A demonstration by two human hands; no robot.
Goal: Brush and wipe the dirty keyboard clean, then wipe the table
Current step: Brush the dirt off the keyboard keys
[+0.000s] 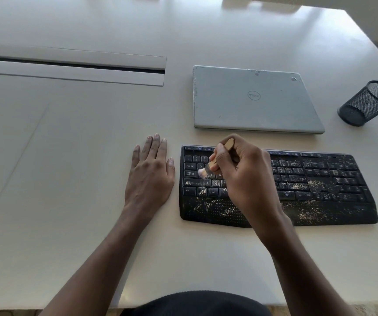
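Head view: left hand (149, 176) flat on table (69, 156), fingers straight, just beside keyboard (320, 185) at its 9 o'clock. Right hand (245, 176) grips brush (213, 164), bristles on the left keys. Keyboard crumb-speckled. Closed laptop (251, 99) at 12 o'clock, mesh cup (368, 103) at 2.

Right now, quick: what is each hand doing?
Left hand: open, flat on the table beside the keyboard.
Right hand: gripping the brush, bristles on the left keys.
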